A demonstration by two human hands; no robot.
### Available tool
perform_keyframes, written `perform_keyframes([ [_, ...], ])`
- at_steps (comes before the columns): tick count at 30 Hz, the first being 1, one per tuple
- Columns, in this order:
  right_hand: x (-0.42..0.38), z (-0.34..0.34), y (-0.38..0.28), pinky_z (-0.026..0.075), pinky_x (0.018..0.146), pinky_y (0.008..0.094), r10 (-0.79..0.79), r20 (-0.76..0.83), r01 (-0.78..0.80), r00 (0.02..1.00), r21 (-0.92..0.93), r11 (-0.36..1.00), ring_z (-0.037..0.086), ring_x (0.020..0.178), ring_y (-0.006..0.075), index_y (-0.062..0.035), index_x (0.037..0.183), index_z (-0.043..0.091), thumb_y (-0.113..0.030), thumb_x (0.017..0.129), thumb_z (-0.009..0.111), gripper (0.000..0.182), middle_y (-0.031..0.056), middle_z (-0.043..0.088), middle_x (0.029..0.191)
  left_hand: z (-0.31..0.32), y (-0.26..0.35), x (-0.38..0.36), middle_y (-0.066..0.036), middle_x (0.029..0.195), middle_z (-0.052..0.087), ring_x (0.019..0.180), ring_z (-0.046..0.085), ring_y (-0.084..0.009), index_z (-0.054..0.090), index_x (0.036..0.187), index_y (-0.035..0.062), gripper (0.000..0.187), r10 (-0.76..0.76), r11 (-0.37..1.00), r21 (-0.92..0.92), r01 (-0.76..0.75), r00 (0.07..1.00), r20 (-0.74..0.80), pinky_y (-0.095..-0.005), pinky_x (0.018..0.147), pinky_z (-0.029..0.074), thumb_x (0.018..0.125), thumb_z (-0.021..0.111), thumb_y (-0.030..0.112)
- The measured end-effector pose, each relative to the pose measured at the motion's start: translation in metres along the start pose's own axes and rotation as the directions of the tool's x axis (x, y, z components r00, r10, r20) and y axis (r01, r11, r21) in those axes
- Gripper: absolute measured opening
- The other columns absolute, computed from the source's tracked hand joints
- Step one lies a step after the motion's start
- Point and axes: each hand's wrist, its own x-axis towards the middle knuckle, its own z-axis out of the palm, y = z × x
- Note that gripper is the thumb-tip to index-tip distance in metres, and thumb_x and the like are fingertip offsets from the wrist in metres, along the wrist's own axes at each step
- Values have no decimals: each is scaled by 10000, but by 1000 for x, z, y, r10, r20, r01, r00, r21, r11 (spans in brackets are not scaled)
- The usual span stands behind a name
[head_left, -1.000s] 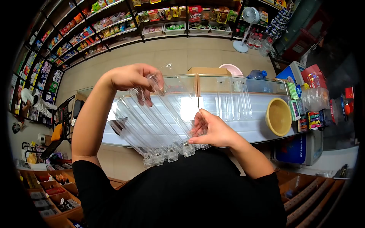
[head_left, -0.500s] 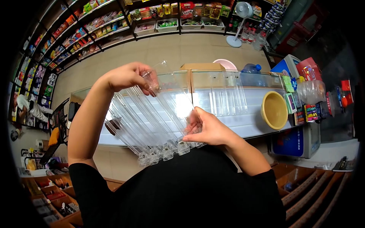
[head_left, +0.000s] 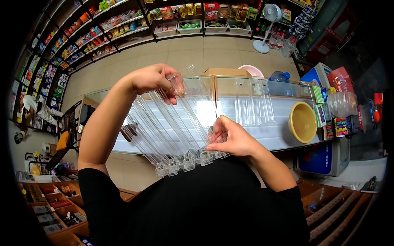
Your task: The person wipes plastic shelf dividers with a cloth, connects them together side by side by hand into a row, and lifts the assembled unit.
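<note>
Displaced slightly rightward since the earlier frame, the left hand (head_left: 155, 79) pinches the upper end of the long clear plastic strips (head_left: 180, 132), right hand (head_left: 236, 140) pinching near their lower end, likely steadying them over the white-surfaced glass counter (head_left: 256, 135).

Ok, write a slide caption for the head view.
Left hand and right hand hold clear plastic channels at a glass-topped counter, a yellow bowl to the right.

The right hand (head_left: 236, 141) is veiled at the fingertips by clear plastic strips (head_left: 178, 127). The black shirt (head_left: 193, 205) is cut off below, and the shelved packets' (head_left: 95, 31) lettering cannot be read.
</note>
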Motion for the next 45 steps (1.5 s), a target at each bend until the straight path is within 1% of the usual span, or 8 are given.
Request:
perform_keyframes([
  [5, 7, 5, 6, 543, 829, 306, -37, -25, 38, 999, 32, 999, 669, 969, 154, -44, 1093, 511, -138, 816, 974, 548, 91, 668, 1023, -4, 2, 0, -180, 1025, 786, 886, 820, -280, 697, 1137, -49, 240, 1, 1000, 15, -1, 1000, 15, -371, 728, 675, 900, 671, -75],
  [7, 11, 4, 12, 593, 825, 329, -93, 10, 93, 996, 14, 996, 709, 987, 201, 16, 1136, 505, -206, 831, 971, 599, 141, 662, 1048, -5, 1, -3, -180, 1053, 779, 907, 818, -290, 702, 1153, -42, 232, 44, 999, 20, -46, 998, 49, -375, 729, 678, 922, 679, -39],
  [25, 21, -4, 14, 576, 830, 327, -55, 67, 54, 996, 12, 998, 713, 1007, 205, -3, 1127, 512, -231, 820, 979, 604, 127, 651, 1040, -9, -6, -5, -201, 1130, 779, 979, 805, -330, 733, 1153, -60, 257, -49, 998, -44, 49, 999, -10, -426, 754, 683, 914, 679, 14],
  [32, 28, -8, 17, 541, 862, 310, 15, 104, -21, 994, 55, 998, 686, 1034, 169, -81, 1078, 487, -120, 783, 980, 576, 78, 665, 1039, -11, -8, -8, -130, 966, 785, 848, 803, -253, 730, 1089, -1, 192, -97, 991, 80, 104, 991, -90, -388, 709, 638, 947, 693, 122],
  [34, 27, -10, 17, 563, 844, 311, -1, 105, -7, 994, 68, 998, 689, 997, 166, -58, 1074, 487, -145, 790, 980, 576, 126, 688, 1037, -9, -7, -10, -126, 969, 785, 839, 802, -250, 729, 1092, 2, 197, -152, 984, 76, 162, 981, -123, -387, 706, 638, 959, 708, 145],
  [35, 28, -9, 17, 585, 827, 313, -17, 105, 9, 994, 80, 997, 692, 960, 163, -35, 1070, 487, -170, 797, 980, 579, 174, 711, 1034, -9, -8, -14, -123, 967, 786, 843, 801, -245, 727, 1096, 5, 221, -159, 983, 70, 168, 980, -120, -388, 706, 639, 970, 732, 187],
  [40, 29, -11, 21, 585, 822, 306, -12, 110, 4, 994, 71, 997, 671, 926, 148, -36, 1076, 485, -164, 795, 982, 585, 184, 717, 1039, -14, -15, -28, -122, 1005, 787, 904, 800, -241, 716, 1153, 5, 349, -145, 988, 41, 150, 983, -109, -386, 727, 641, 987, 787, 303],
  [45, 29, -11, 22, 575, 810, 295, -17, 108, 10, 994, 66, 998, 659, 915, 137, -37, 1085, 487, -174, 799, 980, 587, 180, 717, 1044, -25, -29, -45, -117, 1205, 768, 1071, 773, -224, 613, 1393, -26, 637, 45, 997, 53, -49, 996, 73, -347, 866, 636, 844, 913, 91],
])
